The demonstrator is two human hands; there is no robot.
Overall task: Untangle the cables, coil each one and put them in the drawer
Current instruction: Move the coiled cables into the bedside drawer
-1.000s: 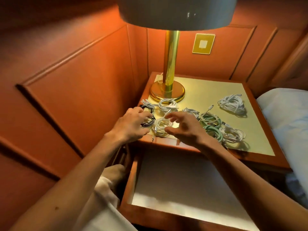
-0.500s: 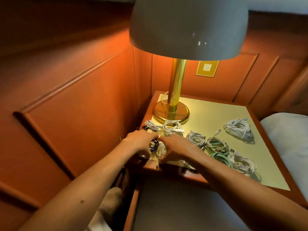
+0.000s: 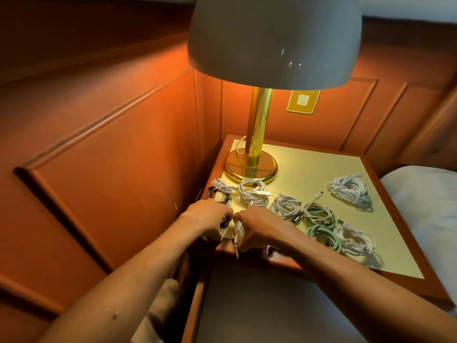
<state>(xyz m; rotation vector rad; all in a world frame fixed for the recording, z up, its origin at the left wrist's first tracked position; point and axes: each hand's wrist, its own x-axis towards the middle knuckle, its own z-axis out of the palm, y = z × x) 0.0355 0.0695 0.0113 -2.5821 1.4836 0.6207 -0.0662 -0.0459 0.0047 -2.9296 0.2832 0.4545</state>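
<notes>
Both forearms reached in side by side, knuckles up. The left hand (image 3: 207,216) had its fingers curled down round a small black coiled cable (image 3: 224,223) at the near left corner of the yellow-topped wooden nightstand (image 3: 309,169). The right hand (image 3: 262,227) clamped its fingers on a small white coiled cable (image 3: 238,231), plug dangling over the edge above the open wooden drawer (image 3: 247,305).

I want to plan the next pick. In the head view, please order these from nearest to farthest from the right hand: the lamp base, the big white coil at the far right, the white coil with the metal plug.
From the right hand:
1. White coil with the metal plug, just beyond it on the right.
2. Lamp base, behind, at the back left.
3. Big white coil, far right of the nightstand.
</notes>
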